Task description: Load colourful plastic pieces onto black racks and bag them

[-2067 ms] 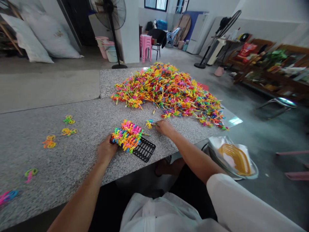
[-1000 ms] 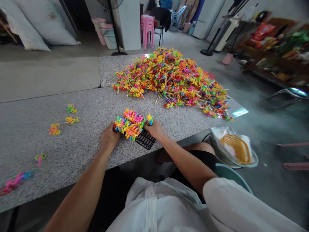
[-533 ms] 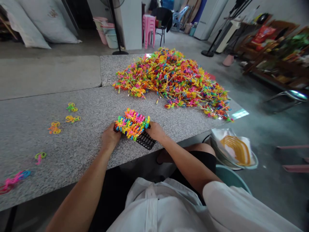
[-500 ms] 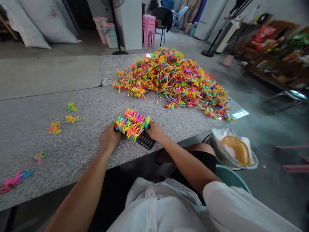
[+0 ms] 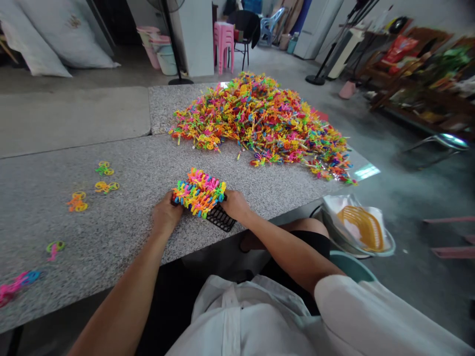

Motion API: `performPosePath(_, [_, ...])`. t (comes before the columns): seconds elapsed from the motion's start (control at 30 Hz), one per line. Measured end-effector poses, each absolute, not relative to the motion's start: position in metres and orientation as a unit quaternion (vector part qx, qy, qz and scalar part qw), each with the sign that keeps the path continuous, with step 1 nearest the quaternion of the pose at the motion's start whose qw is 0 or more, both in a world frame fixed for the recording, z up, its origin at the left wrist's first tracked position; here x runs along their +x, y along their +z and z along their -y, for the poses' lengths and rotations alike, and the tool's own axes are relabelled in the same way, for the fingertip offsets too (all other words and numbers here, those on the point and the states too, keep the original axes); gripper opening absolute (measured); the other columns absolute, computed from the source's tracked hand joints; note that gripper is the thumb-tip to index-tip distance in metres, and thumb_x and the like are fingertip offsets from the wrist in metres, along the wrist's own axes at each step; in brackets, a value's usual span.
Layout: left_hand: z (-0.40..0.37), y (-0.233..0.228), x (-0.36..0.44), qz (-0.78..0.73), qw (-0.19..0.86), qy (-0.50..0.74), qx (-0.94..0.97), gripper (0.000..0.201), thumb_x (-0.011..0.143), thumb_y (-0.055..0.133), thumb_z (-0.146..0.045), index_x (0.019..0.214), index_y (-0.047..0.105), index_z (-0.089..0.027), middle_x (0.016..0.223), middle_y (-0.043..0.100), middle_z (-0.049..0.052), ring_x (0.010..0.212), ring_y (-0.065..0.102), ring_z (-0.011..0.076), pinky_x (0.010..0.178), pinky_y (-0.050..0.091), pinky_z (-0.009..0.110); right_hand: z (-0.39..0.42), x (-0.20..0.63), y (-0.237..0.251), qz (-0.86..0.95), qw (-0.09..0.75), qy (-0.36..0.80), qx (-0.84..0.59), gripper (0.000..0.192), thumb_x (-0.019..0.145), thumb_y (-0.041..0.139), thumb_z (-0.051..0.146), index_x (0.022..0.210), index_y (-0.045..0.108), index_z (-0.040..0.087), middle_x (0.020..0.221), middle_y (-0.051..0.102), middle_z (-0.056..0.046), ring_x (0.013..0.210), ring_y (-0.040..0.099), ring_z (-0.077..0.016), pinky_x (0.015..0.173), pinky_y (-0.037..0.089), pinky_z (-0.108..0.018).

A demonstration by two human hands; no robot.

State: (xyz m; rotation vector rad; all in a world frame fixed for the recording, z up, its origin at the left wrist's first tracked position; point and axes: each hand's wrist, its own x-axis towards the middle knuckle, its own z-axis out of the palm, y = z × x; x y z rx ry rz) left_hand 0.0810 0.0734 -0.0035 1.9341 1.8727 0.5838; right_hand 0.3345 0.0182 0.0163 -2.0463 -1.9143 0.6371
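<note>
A black grid tray (image 5: 222, 218) lies near the front edge of the speckled stone table (image 5: 122, 232). Rows of small bright plastic pieces (image 5: 198, 192) stand packed in its left part; the right part of the grid is bare. My left hand (image 5: 166, 213) rests against the tray's left end. My right hand (image 5: 233, 203) is at the right side of the standing pieces, fingers pressed against them. A big heap of the same coloured pieces (image 5: 260, 123) lies further back on the table.
Single loose pieces (image 5: 106, 187) lie scattered on the table's left side. A basin with an orange basket (image 5: 361, 230) stands on the floor at my right. Beyond the table are a fan stand (image 5: 174, 59), pink stools (image 5: 222, 44) and white sacks (image 5: 63, 29).
My right hand picked a loose piece off the table ahead of the tray, brought it back and set it among the standing pieces. My left hand stayed at the tray.
</note>
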Motion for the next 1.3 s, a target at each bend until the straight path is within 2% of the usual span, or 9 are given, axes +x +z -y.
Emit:
performPosePath(0.47, [-0.074,-0.001,0.081,-0.675,0.193,0.204,0.683,0.036,0.092,0.064,-0.037,0.125,0.073,-0.027,0.112,0.081,0.006,0.102,0.074,0.0273,0.082,0.051,0.031,-0.019,0.327,0.023,0.659,0.075,0.214,-0.717,0.030,0.102,0.059,0.026,0.126,0.076,0.019,0.119,0.082,-0.015,0.109,0.078,-0.0273,0.084,0.051,-0.028])
performPosePath(0.63, [-0.076,0.000,0.078,-0.667,0.201,0.202,0.688,0.035,0.092,0.062,-0.037,0.123,0.073,-0.026,0.111,0.080,0.008,0.103,0.075,0.0295,0.082,0.050,0.033,-0.051,0.374,0.042,0.689,0.074,0.258,-0.674,0.025,0.102,0.060,0.023,0.116,0.080,0.021,0.118,0.083,-0.008,0.110,0.077,-0.0216,0.089,0.052,-0.023])
performPosePath(0.7, [-0.076,0.002,0.078,-0.665,0.198,0.203,0.691,0.034,0.092,0.061,-0.038,0.122,0.073,-0.026,0.111,0.080,0.009,0.103,0.075,0.0298,0.081,0.050,0.033,-0.071,0.407,0.053,0.612,0.080,0.189,-0.764,0.033,0.106,0.051,0.021,0.124,0.078,0.018,0.122,0.082,-0.012,0.114,0.076,-0.0242,0.093,0.054,-0.027])
performPosePath(0.8, [-0.074,0.004,0.078,-0.666,0.196,0.208,0.689,0.033,0.091,0.062,-0.038,0.121,0.073,-0.027,0.111,0.080,0.008,0.102,0.074,0.0300,0.081,0.050,0.033,-0.092,0.445,0.058,0.493,0.083,0.087,-0.862,0.046,0.110,0.044,0.026,0.149,0.063,0.011,0.138,0.073,-0.023,0.125,0.072,-0.0307,0.099,0.055,-0.036])
performPosePath(0.9, [-0.074,0.004,0.079,-0.666,0.200,0.209,0.688,0.034,0.090,0.063,-0.038,0.120,0.074,-0.027,0.109,0.081,0.008,0.102,0.075,0.0295,0.080,0.050,0.033,-0.092,0.452,0.049,0.497,0.056,0.093,-0.861,0.048,0.111,0.045,0.030,0.149,0.061,0.007,0.145,0.067,-0.028,0.132,0.069,-0.0325,0.104,0.054,-0.038])
performPosePath(1.07, [-0.075,0.000,0.078,-0.677,0.194,0.197,0.682,0.036,0.091,0.062,-0.041,0.122,0.073,-0.026,0.110,0.081,0.007,0.101,0.075,0.0286,0.080,0.050,0.032,-0.062,0.428,0.032,0.570,0.027,0.155,-0.807,0.041,0.108,0.056,0.039,0.133,0.072,0.011,0.127,0.077,-0.022,0.118,0.075,-0.0301,0.095,0.055,-0.034])
performPosePath(1.17, [-0.075,-0.001,0.078,-0.680,0.191,0.193,0.681,0.037,0.091,0.061,-0.040,0.123,0.073,-0.026,0.110,0.081,0.007,0.102,0.075,0.0290,0.080,0.050,0.032,-0.049,0.432,0.039,0.616,0.039,0.175,-0.767,0.035,0.111,0.050,0.035,0.128,0.077,0.019,0.120,0.080,-0.013,0.112,0.075,-0.0252,0.093,0.052,-0.029])
performPosePath(1.23, [-0.075,-0.002,0.079,-0.677,0.193,0.196,0.683,0.037,0.090,0.061,-0.037,0.124,0.073,-0.027,0.110,0.081,0.006,0.102,0.075,0.0287,0.079,0.051,0.032,-0.046,0.446,0.046,0.610,0.050,0.138,-0.779,0.039,0.112,0.044,0.027,0.136,0.074,0.020,0.121,0.079,-0.013,0.111,0.074,-0.0247,0.092,0.052,-0.029])
performPosePath(1.3, [-0.075,-0.001,0.079,-0.675,0.195,0.200,0.683,0.038,0.090,0.062,-0.035,0.125,0.073,-0.028,0.111,0.081,0.006,0.101,0.075,0.0285,0.079,0.051,0.031,-0.047,0.462,0.050,0.616,0.048,0.083,-0.782,0.047,0.111,0.043,0.021,0.152,0.064,0.020,0.132,0.073,-0.016,0.112,0.072,-0.0257,0.092,0.052,-0.031])
